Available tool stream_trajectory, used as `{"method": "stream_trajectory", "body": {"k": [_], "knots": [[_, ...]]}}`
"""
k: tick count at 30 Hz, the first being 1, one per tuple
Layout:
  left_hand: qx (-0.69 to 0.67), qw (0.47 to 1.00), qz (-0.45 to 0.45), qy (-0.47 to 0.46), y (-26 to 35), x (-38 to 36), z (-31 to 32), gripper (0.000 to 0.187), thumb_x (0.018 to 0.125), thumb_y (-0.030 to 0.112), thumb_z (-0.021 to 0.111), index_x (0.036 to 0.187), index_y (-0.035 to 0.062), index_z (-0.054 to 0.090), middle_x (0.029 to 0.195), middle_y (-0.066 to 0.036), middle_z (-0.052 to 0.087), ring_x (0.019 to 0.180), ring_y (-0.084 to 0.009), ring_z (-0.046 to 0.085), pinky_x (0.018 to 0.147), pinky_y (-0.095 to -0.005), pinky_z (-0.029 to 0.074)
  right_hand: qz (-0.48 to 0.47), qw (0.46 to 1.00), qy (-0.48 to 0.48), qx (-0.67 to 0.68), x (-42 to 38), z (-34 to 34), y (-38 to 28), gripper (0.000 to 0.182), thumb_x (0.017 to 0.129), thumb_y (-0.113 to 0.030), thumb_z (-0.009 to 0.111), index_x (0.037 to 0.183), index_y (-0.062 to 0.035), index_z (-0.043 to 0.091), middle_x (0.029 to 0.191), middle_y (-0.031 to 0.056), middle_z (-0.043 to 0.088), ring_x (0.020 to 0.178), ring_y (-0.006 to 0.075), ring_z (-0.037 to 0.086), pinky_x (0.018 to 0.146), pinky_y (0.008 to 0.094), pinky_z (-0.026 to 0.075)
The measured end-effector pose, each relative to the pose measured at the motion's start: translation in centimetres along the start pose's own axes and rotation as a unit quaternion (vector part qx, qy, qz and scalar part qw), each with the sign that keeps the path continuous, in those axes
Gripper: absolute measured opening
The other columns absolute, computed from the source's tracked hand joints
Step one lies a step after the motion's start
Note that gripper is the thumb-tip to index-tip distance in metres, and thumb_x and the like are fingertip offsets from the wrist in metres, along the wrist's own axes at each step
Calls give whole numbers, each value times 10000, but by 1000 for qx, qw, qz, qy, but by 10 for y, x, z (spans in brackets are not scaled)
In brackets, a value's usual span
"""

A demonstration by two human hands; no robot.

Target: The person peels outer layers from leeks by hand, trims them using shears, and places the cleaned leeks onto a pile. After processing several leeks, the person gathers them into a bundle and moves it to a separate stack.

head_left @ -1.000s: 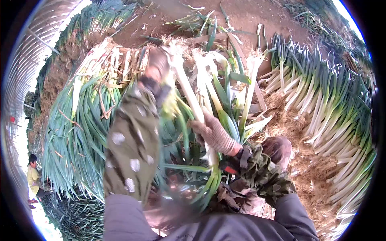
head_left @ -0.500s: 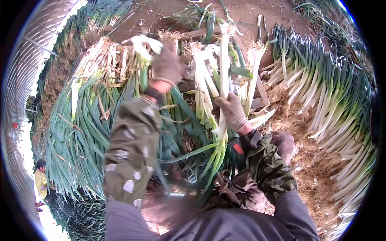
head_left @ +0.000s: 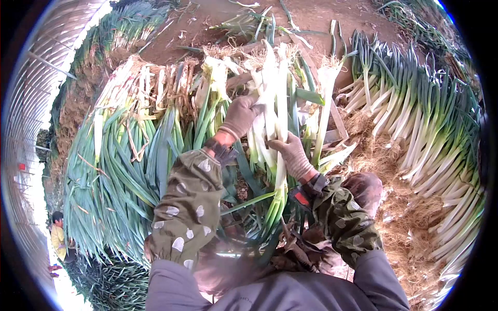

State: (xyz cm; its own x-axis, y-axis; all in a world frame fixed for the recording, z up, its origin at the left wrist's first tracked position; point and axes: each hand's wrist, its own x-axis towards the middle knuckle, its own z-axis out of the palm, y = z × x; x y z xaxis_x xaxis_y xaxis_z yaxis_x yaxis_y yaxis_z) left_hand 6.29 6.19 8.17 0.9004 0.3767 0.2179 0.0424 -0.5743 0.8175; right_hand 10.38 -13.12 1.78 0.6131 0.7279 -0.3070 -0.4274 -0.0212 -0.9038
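White leek (head_left: 281,111) points lengthwise away from the body, gripped low by the right hand (head_left: 294,156), the left hand (head_left: 239,117) beside it, its hold unclear.

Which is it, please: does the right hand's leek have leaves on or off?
On: the leek's white stalk runs into green leaves.
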Motion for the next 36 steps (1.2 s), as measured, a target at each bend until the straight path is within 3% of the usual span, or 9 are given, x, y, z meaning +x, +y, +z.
{"method": "stream_trajectory", "body": {"k": [4, 10, 16, 19, 23, 27, 32, 33, 36], "knots": [[239, 963, -125, -19, 57, -3, -26, 320, 907, 224, 633, 1211, 154, 705, 771, -146, 688, 690, -276, 686, 645, -431, 553, -12, 999, -6, 39, -17, 13, -17, 375, 837, -174, 815, 1112, 1, 630, 889, 1, 651, 761, 80, 573, 684, 249, 486], [464, 860, 0, 212, 26, 79, -124, 153, 912, 301, 636, 960, 182, 719, 738, -32, 687, 647, -169, 624, 614, -376, 512, -73, 997, -7, -2, -46, 35, -35, 288, 876, -191, 782, 1045, -14, 631, 815, -15, 623, 678, 67, 546, 596, 248, 463], [362, 918, 17, 163, 13, 127, -178, 197, 847, 320, 695, 943, 157, 753, 828, -41, 733, 713, -178, 679, 657, -349, 543, -24, 998, -44, -34, -70, 28, -91, 296, 906, -238, 727, 998, -3, 573, 740, -26, 545, 583, 86, 512, 539, 260, 433], [423, 894, -60, 136, -3, 132, -244, 186, 865, 305, 684, 959, 157, 747, 847, -59, 724, 703, -191, 668, 665, -359, 542, -63, 996, -10, -68, -102, 6, -40, 243, 926, -216, 707, 928, -4, 588, 762, 31, 617, 582, 90, 566, 499, 243, 474], [556, 830, -23, 26, 11, 122, -295, 172, 889, 285, 670, 981, 157, 739, 872, -83, 713, 690, -208, 653, 676, -372, 541, -18, 993, 106, 44, -65, -22, -61, 312, 912, -40, 635, 1200, 63, 572, 920, 110, 684, 767, 166, 659, 698, 317, 582], [628, 759, -98, -141, 18, 49, -145, 261, 961, 312, 547, 1056, 137, 715, 953, -97, 692, 722, -271, 660, 690, -396, 543, -122, 979, 158, 50, -38, -29, -63, 340, 888, -79, 707, 1179, 27, 566, 945, 61, 671, 806, 127, 631, 707, 270, 527], [442, 891, 57, -88, -23, -17, 32, 431, 809, 332, 776, 1138, 75, 668, 1237, -182, 633, 906, -321, 667, 774, -478, 535, -55, 991, 115, 32, -46, -25, -43, 300, 855, -71, 735, 1135, 3, 657, 908, 20, 681, 745, 99, 598, 679, 248, 472], [326, 904, -204, -188, 10, -6, 48, 490, 867, 468, 703, 1117, 47, 688, 1070, -219, 711, 1045, -353, 695, 814, -446, 548, -46, 990, 130, 38, -53, -17, -56, 206, 831, -141, 752, 973, -2, 699, 760, -10, 628, 640, 93, 547, 598, 268, 446], [301, 906, -291, -61, -31, 3, 96, 605, 809, 504, 743, 1087, -23, 641, 1005, -246, 714, 934, -408, 710, 827, -489, 557, -44, 989, 142, 9, -46, -24, -45, 214, 827, -137, 758, 978, 1, 697, 766, -11, 631, 653, 89, 553, 593, 272, 443]]}}
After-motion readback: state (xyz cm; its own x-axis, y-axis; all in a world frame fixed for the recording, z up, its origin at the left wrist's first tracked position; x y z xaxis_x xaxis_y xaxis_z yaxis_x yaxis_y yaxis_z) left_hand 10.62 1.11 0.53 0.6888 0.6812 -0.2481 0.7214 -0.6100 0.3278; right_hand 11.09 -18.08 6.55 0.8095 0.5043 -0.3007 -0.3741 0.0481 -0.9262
